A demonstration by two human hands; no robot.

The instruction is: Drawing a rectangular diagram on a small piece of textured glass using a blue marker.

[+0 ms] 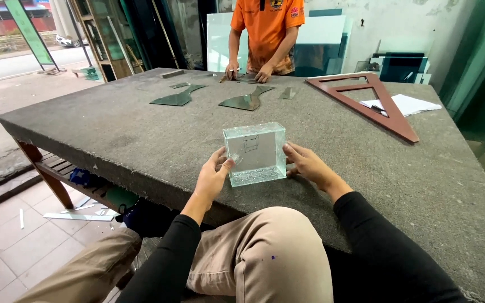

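Observation:
A small open glass box (255, 152) stands on the grey felt-covered table (141, 134), close to the near edge. My left hand (213, 177) presses against its left side, fingers curled on the glass. My right hand (308, 166) touches its right side, fingers spread along the wall. Both black sleeves reach in from below, over my raised knee in beige trousers.
Across the table a person in an orange shirt (266, 25) works with both hands on small glass pieces. Two curved dark glass offcuts (179, 97) (246, 101) lie mid-table. A large brown wooden set square (369, 101) and white papers (404, 104) lie at the right. Glass sheets lean against the back wall.

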